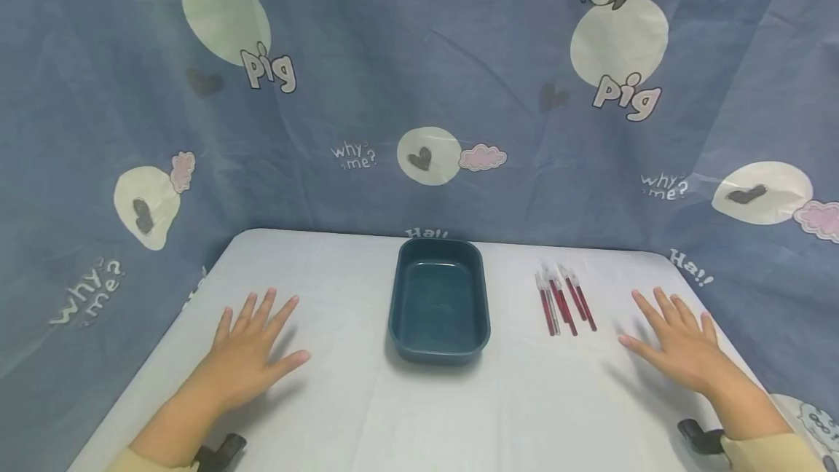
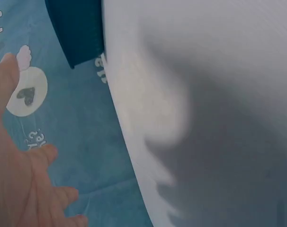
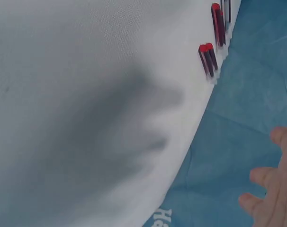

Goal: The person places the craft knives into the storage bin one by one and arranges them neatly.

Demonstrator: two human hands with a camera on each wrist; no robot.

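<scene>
My left hand (image 1: 240, 359) is spread palm down over the left side of the white table, fingers apart, holding nothing. On the opposite side my right hand (image 1: 684, 348) hovers likewise with its fingers fanned out. Between them, toward the back, stands a dark teal rectangular tub (image 1: 439, 304) with rounded corners and nothing inside. Several slim red pens (image 1: 565, 302) with clear caps lie in a loose group between the tub and my right hand; one has a clear barrel. The right wrist view shows red ends of the pens (image 3: 209, 61) close to the table edge.
A white cloth covers the table (image 1: 341, 414). Behind it and along both sides hangs a blue curtain (image 1: 419, 79) printed with pigs, hearts and lettering. Black wrist straps (image 1: 700, 437) and pale yellow sleeves (image 1: 773, 454) are at my wrists.
</scene>
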